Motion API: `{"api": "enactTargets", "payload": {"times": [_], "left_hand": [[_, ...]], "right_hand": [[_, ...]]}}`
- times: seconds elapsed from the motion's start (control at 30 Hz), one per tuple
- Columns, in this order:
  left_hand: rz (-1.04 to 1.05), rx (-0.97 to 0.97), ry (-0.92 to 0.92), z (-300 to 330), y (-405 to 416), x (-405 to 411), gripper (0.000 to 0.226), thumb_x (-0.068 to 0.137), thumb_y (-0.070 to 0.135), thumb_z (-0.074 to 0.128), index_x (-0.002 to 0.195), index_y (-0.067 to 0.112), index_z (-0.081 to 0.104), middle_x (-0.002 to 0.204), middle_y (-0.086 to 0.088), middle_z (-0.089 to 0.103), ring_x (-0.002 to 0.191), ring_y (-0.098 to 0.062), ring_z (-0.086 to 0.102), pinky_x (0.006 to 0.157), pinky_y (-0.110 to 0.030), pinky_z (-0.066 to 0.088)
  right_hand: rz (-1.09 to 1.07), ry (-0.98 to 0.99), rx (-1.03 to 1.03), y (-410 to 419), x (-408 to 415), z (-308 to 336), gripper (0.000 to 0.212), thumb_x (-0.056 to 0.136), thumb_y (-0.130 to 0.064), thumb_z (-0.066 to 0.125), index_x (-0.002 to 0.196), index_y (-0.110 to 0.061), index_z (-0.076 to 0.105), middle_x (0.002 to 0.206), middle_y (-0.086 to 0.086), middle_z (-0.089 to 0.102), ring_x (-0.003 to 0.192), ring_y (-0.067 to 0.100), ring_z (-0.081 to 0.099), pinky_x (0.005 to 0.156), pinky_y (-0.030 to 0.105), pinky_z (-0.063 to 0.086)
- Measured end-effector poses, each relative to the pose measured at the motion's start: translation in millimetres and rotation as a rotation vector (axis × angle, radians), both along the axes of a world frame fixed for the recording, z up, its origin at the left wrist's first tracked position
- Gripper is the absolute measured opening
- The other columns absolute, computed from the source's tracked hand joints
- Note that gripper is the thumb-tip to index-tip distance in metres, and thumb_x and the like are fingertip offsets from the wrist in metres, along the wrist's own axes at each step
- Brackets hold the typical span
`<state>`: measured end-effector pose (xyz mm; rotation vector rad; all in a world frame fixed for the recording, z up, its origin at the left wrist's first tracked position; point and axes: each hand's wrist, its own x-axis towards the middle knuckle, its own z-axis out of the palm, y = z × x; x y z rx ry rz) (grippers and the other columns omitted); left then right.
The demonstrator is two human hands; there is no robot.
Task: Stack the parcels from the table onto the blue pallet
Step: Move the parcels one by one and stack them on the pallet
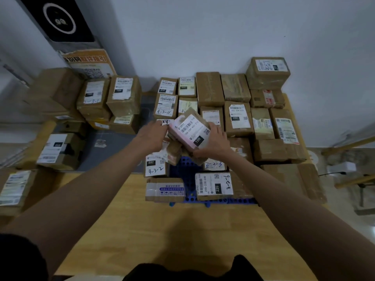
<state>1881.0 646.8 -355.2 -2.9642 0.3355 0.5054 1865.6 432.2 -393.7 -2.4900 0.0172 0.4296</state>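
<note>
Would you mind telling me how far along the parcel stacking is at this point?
Well underway. Many brown parcels already sit packed on the blue pallet, which shows only through a gap near the front. In hand: the left hand and right hand hold a tilted pink-labelled parcel above that gap. Left: a batch of parcels on the left side, apparently still to be moved.

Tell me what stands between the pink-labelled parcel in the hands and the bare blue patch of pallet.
Nothing visible. The pink-labelled parcel, held by the left hand and right hand, sits tilted above the blue pallet, whose bare gap lies open between neighbouring boxes.
</note>
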Motion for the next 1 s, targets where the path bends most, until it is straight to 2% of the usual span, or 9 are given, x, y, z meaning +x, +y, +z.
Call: {"api": "enactTargets", "payload": {"times": [0.13,0.37,0.5,0.7,0.83,1.0], "left_hand": [[-0.003,0.076,0.015,0.7,21.0,-12.1,0.040,0.085,0.015,0.067,0.121,0.015,0.050,0.123,-0.008,0.049,0.114,-0.028,0.047,0.084,-0.038,0.044],[-0.008,0.210,0.031,-7.0,45.1,-18.6,0.035,0.087,0.009,0.061,0.119,0.020,0.051,0.123,-0.005,0.049,0.119,-0.027,0.043,0.095,-0.038,0.041],[-0.032,0.252,0.050,-13.1,47.6,-18.3,0.038,0.088,0.011,0.061,0.123,0.020,0.049,0.126,-0.005,0.050,0.123,-0.028,0.042,0.098,-0.039,0.038],[-0.112,0.299,0.107,-24.9,48.7,-14.9,0.039,0.084,0.012,0.067,0.118,0.024,0.052,0.121,0.000,0.058,0.118,-0.024,0.050,0.100,-0.038,0.038],[-0.151,0.303,0.130,-33.4,50.1,-12.6,0.045,0.082,0.013,0.069,0.121,0.025,0.050,0.118,-0.002,0.061,0.117,-0.024,0.052,0.100,-0.039,0.038],[-0.155,0.294,0.107,-32.0,51.5,-9.8,0.038,0.086,0.016,0.065,0.120,0.025,0.050,0.114,-0.001,0.062,0.113,-0.022,0.054,0.101,-0.039,0.039]], "right_hand": [[0.135,0.005,0.022,12.7,-5.5,-7.2,0.124,0.056,-0.046,0.090,0.150,-0.015,0.015,0.142,0.006,0.031,0.132,0.028,0.033,0.111,0.046,0.035],[0.328,0.035,0.005,13.0,-3.7,-19.0,0.118,0.055,-0.030,0.094,0.146,-0.012,0.022,0.139,0.008,0.033,0.129,0.025,0.037,0.106,0.047,0.044],[0.404,0.038,-0.036,11.7,2.3,-22.1,0.119,0.057,-0.031,0.094,0.148,-0.012,0.019,0.142,0.008,0.032,0.131,0.025,0.035,0.110,0.045,0.040],[0.482,0.076,-0.076,8.1,9.0,-24.9,0.121,0.056,-0.032,0.094,0.148,-0.016,0.017,0.142,0.005,0.030,0.132,0.024,0.034,0.111,0.044,0.039],[0.510,0.070,-0.095,4.2,13.0,-24.1,0.115,0.058,-0.032,0.093,0.145,-0.016,0.020,0.139,0.004,0.033,0.127,0.021,0.038,0.104,0.037,0.045],[0.534,0.087,-0.101,1.6,15.3,-25.5,0.111,0.061,-0.032,0.092,0.144,-0.014,0.021,0.137,0.003,0.034,0.126,0.021,0.042,0.100,0.032,0.047]]}}
